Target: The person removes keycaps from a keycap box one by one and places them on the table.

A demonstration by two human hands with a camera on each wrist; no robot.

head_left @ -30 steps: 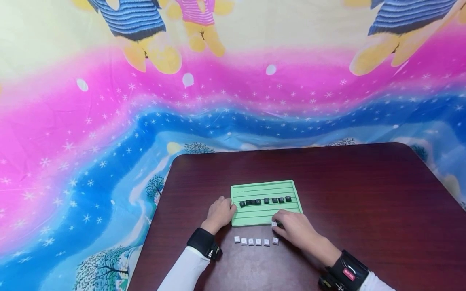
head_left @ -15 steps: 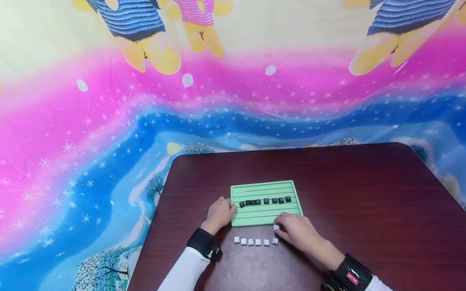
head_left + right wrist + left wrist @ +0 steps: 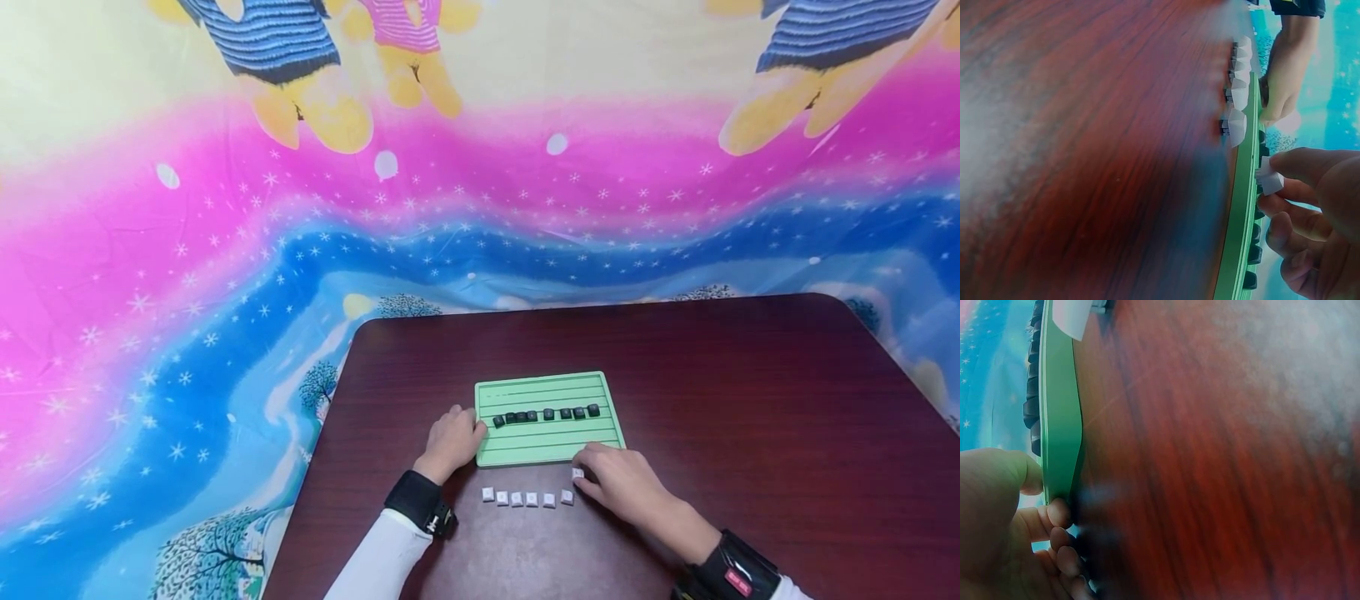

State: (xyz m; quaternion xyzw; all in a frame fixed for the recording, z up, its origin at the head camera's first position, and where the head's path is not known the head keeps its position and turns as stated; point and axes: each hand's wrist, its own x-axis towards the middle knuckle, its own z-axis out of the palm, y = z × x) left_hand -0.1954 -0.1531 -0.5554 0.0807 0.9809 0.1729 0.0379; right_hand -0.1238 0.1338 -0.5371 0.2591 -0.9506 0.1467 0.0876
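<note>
A pale green tray [image 3: 517, 455] with ridged rows lies on the table, and black keycaps [image 3: 549, 414] stand in a line across it. My left hand [image 3: 452, 440] holds the tray's left edge; in the left wrist view the thumb [image 3: 1032, 475] lies over the rim and the fingertips [image 3: 1059, 512] bend against its side. Near the tray's front right corner, my right hand [image 3: 624, 482] pinches a white keycap [image 3: 1272, 177] between thumb and fingers, above the table. Several more white keycaps [image 3: 532, 500] sit in a row in front of the tray.
The dark red-brown table [image 3: 750, 400] stretches around the tray, with its far edge against a patterned cloth backdrop [image 3: 480, 192]. Both wrists wear black straps [image 3: 417, 497].
My right hand has shifted a little right and toward the front, away from the tray, with the white keycap pinched in it. The left hand and tray have stayed put.
</note>
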